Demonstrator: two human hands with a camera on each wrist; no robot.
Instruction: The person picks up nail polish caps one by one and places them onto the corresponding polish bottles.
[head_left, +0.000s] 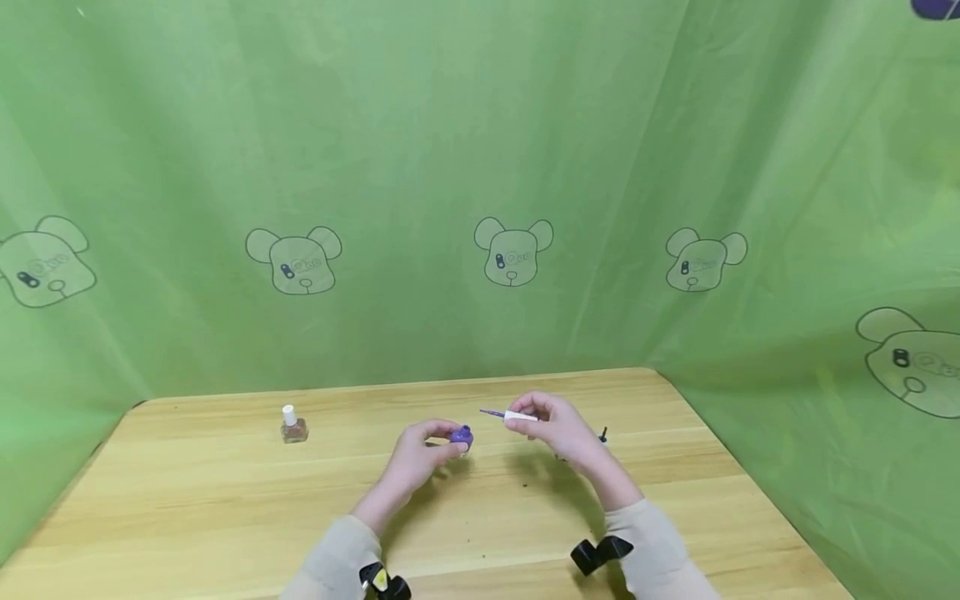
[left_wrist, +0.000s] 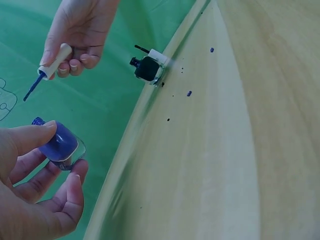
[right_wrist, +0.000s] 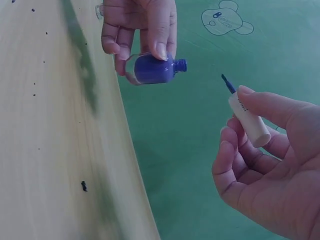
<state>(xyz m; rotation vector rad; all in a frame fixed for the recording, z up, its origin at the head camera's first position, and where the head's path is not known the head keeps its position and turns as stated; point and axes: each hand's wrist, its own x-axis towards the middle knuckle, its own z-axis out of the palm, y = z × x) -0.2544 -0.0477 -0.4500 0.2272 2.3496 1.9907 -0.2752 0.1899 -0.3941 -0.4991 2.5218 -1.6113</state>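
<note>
My left hand point(head_left: 417, 456) holds an uncapped bottle of purple nail polish point(left_wrist: 61, 144) between thumb and fingers, its neck bare. In my right hand point(head_left: 553, 429) I pinch the white cap point(right_wrist: 249, 120) by its sides. From that cap sticks a thin applicator brush point(left_wrist: 33, 89) coated in purple, pointing toward the bottle's side. Brush and bottle neck are apart, with a gap between them. Both hands are raised over the table.
A capped nail polish bottle point(head_left: 295, 429) with a white cap stands at the table's back left. Behind my right hand is an opened dark polish bottle point(left_wrist: 147, 69), its white cap and brush beside it. Dark specks point(left_wrist: 189, 93) dot the wooden table point(head_left: 225, 508). A green curtain point(head_left: 420, 317) hangs behind.
</note>
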